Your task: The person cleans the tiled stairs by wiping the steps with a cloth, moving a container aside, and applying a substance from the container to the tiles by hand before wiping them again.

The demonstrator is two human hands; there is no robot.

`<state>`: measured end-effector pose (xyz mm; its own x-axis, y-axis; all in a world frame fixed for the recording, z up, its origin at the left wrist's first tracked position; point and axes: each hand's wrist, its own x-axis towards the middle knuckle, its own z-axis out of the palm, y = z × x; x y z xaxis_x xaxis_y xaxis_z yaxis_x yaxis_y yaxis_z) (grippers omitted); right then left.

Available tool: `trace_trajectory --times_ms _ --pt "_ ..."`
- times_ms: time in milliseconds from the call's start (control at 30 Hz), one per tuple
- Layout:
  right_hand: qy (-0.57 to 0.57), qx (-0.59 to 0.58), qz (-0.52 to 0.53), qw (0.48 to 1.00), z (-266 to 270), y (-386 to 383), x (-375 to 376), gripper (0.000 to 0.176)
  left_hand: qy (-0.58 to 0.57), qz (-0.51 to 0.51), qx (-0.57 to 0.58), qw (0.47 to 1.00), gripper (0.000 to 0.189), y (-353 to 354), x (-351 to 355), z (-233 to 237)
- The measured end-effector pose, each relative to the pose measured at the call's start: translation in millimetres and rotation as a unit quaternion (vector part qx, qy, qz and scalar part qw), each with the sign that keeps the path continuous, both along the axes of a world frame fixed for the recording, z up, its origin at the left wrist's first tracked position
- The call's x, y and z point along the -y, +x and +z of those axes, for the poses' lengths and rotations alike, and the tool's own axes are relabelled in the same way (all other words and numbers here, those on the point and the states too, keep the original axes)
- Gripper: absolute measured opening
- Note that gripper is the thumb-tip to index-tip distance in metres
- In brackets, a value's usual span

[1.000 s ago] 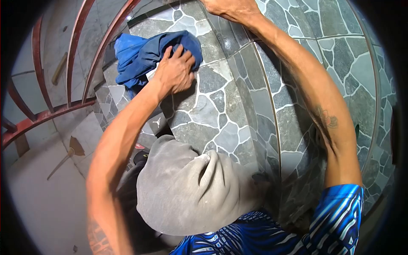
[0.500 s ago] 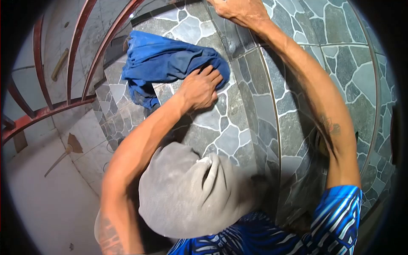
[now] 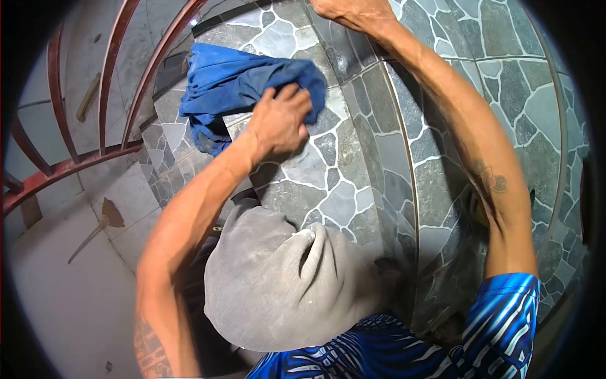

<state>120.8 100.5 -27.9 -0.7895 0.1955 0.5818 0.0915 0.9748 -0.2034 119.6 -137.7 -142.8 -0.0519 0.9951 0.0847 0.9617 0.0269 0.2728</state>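
Note:
My left hand (image 3: 282, 120) presses on a crumpled blue cloth (image 3: 237, 76), its fingers bent into the fabric near the right end. The cloth lies on a step (image 3: 303, 174) covered in grey stone-pattern tiles with white lines. At the top edge, my right hand (image 3: 356, 11) is beside the raised tiled surface (image 3: 442, 31); its fingertips are cut off or hidden, so its grip cannot be made out. A rounded shape covered in grey fabric (image 3: 271, 284) fills the lower middle, between my arms.
A curved red metal railing (image 3: 69, 165) runs along the left. Beyond it, a wooden piece (image 3: 88, 96) and a brown-ended tool (image 3: 112, 213) lie on the pale floor (image 3: 63, 271). A thin trim strip (image 3: 404, 139) edges the tiles.
My left hand has moved left and slightly up, drawing the right end of the blue cloth with it. My right hand has stayed almost still.

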Motion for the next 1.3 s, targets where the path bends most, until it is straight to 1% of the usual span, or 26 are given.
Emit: trace_trajectory --times_ms 67,100,133,200,267,300,400,433,533,567,600,667,733,800,833,867,933,1000,1033,1067,1133,1167,1200,1233,1267,1300 --pt "0.003 -0.018 -0.004 1.0 2.1 -1.8 1.6 0.06 0.023 0.084 -0.063 0.994 0.05 -1.5 -5.7 9.8" --pt "0.012 0.002 -0.031 0.999 4.8 -1.1 2.4 0.057 -0.059 0.062 -0.082 0.993 0.049 8.7 -8.5 16.3" --pt "0.022 -0.03 -0.024 0.999 6.0 -3.9 1.3 0.056 -0.048 0.004 -0.076 0.996 0.047 18.2 -8.9 16.6" --pt "0.035 -0.089 -0.008 0.995 -2.0 -5.9 1.8 0.054 0.085 -0.003 -0.051 0.995 0.048 21.6 1.0 -10.3" --pt "0.025 -0.033 -0.039 0.998 -4.2 -5.9 3.5 0.055 -0.056 0.082 0.005 0.995 0.053 6.6 -4.4 8.3" --pt "0.004 -0.008 -0.034 0.999 0.4 -3.0 4.4 0.056 -0.043 0.127 -0.045 0.99 0.053 6.8 -5.3 7.1" --pt "0.001 -0.002 -0.043 0.999 3.0 0.4 2.5 0.057 -0.026 -0.027 -0.048 0.998 0.051 34.9 0.6 9.6" --pt "0.006 -0.011 -0.048 0.999 1.6 -0.6 5.1 0.057 0.006 -0.016 -0.035 0.999 0.049 34.3 4.1 10.9" --pt "0.0 -0.017 -0.036 0.999 3.1 -4.9 5.6 0.059 -0.036 0.13 -0.009 0.991 0.049 18.0 -2.6 11.7" --pt "-0.005 -0.01 -0.031 0.999 3.1 -1.3 3.9 0.059 -0.007 0.118 -0.069 0.991 0.047 24.1 -3.4 12.9" --pt "0.012 -0.002 -0.037 0.999 0.7 -0.6 0.3 0.06 -0.008 0.056 -0.082 0.995 0.045 29.6 -2.1 14.7" --pt "0.041 0.009 -0.043 0.998 1.5 -6.6 3.6 0.06 0.004 -0.041 -0.054 0.998 0.043 35.7 2.9 9.0" --pt "0.001 -0.018 -0.059 0.998 3.3 -7.3 10.8 0.061 -0.019 0.045 -0.021 0.999 0.038 24.0 3.0 12.2" --pt "-0.024 0.011 -0.063 0.998 7.3 -1.8 10.1 0.061 -0.007 0.11 -0.066 0.992 0.036 21.1 -4.3 10.0" --pt "-0.022 0.013 -0.061 0.998 7.0 -0.7 7.0 0.061 -0.018 0.069 -0.099 0.993 0.035 26.1 -6.5 13.5" --pt "-0.023 0.016 -0.059 0.998 5.0 -1.3 5.1 0.061 -0.003 0.005 -0.072 0.997 0.034 31.6 -4.4 10.8" --pt "-0.023 0.008 -0.055 0.998 3.8 -4.8 7.7 0.06 0.029 -0.008 -0.06 0.998 0.033 33.0 2.0 7.2" --pt "-0.016 -0.009 -0.06 0.998 4.8 -4.1 9.5 0.058 0.009 0.105 -0.027 0.994 0.032 18.2 -3.5 3.3" --pt "-0.036 0.014 -0.057 0.998 6.2 -2.1 8.9 0.058 0.02 0.15 -0.055 0.987 0.032 12.1 -5.8 5.2" --pt "-0.053 0.038 -0.053 0.996 9.2 -1.7 6.9 0.057 0.03 0.133 -0.076 0.988 0.037 13.5 -3.6 7.1" --pt "-0.058 0.062 -0.056 0.995 10.7 2.4 6.8 0.057 -0.017 0.011 -0.047 0.999 0.043 27.2 0.0 12.7" --pt "-0.043 0.059 -0.059 0.996 12.0 1.8 9.3 0.057 0.006 -0.038 -0.01 0.999 0.046 34.5 6.6 5.6" --pt "-0.026 0.052 -0.06 0.996 14.1 -1.7 10.4 0.057 0.057 -0.002 -0.039 0.998 0.043 33.6 11.5 -1.1" --pt "-0.002 -0.001 -0.064 0.998 8.8 -4.6 11.3 0.057 0.012 0.043 -0.012 0.999 0.041 27.9 8.3 7.2" --pt "-0.01 0.001 -0.055 0.998 6.1 -6.1 8.6 0.057 -0.032 0.085 0.017 0.996 0.04 22.5 2.4 14.7" --pt "-0.016 0.005 -0.047 0.999 3.1 -5.8 4.6 0.057 0.008 0.123 -0.007 0.992 0.037 19.4 -2.8 9.7"
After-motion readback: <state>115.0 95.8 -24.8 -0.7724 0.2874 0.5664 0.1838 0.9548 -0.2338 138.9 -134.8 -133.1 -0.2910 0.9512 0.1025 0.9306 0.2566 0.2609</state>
